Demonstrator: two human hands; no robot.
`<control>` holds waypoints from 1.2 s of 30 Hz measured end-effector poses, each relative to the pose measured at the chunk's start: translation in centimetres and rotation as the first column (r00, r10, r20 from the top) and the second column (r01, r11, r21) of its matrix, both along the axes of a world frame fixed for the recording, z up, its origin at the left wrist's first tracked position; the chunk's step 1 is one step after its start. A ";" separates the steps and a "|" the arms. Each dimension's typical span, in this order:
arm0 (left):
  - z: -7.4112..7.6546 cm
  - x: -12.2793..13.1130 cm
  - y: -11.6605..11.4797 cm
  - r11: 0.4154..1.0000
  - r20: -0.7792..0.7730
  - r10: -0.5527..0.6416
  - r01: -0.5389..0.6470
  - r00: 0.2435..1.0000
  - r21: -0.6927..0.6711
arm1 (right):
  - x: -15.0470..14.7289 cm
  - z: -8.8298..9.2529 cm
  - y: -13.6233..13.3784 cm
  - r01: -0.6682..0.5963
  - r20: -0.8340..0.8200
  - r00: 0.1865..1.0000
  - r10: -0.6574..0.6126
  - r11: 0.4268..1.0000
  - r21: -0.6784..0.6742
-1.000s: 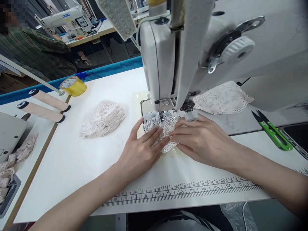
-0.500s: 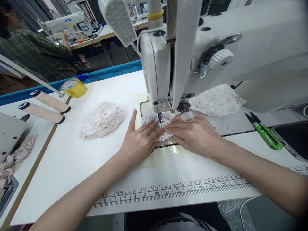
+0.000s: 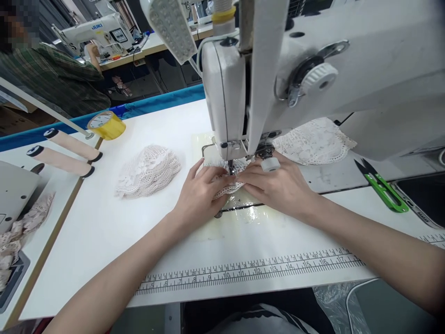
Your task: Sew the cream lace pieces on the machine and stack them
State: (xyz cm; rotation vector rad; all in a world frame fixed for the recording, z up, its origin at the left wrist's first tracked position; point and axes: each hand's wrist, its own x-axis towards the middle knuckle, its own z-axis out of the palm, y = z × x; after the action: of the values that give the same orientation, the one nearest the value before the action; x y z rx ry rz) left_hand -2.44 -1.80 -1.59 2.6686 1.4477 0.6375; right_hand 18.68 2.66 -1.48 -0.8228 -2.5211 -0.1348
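A small lace piece (image 3: 229, 185) lies under the needle of the white sewing machine (image 3: 225, 102). My left hand (image 3: 200, 195) presses on its left side, fingers bent and close together, tips near the presser foot. From the right, my right hand (image 3: 274, 185) bears on the lace, its fingers together beside the needle and its upper part partly behind the machine's white knob. The two hands' fingertips nearly meet. A pile of lace pieces (image 3: 149, 171) sits left of my left hand, and another lace stack (image 3: 314, 141) lies behind the machine head at the right.
Green thread snips (image 3: 384, 188) and a phone (image 3: 424, 199) lie at the right. Yellow tape (image 3: 106, 125) and two thread cones (image 3: 62, 160) are at the left. A ruler strip (image 3: 243, 273) runs along the front edge. A person in a checked shirt (image 3: 52, 79) works at another machine.
The lace under the needle has shifted and turned slightly. The fingers of my left hand have drawn in and bent, and my right hand's fingertips have moved slightly left and nearer the needle.
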 end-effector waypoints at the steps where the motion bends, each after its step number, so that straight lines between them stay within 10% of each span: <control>1: 0.1 0.1 0.2 0.998 0.063 0.026 -0.022 0.998 -0.063 | 0.0 -0.1 0.1 0.017 -0.031 0.999 -0.018 0.999 -0.033; 10: 1.0 0.2 1.1 0.935 0.289 0.148 -0.038 0.946 -0.352 | -0.3 0.2 0.2 0.063 -0.113 0.989 -0.098 0.959 -0.276; 19: 0.0 0.2 -2.2 0.977 -0.193 -0.062 0.099 0.979 0.189 | 0.4 -0.1 -0.5 -0.135 -0.066 0.988 0.138 0.990 0.044; 36: -0.4 -0.1 -0.7 0.971 -0.233 -0.026 0.080 0.972 0.227 | 0.2 -0.7 0.5 -0.016 -0.018 1.000 0.018 0.992 0.124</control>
State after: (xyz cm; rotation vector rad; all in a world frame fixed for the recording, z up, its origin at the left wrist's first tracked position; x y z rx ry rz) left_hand -2.50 -2.52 -1.95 3.0431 1.4238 0.5430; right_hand 18.84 3.18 -2.13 -0.7492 -2.4732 -0.2732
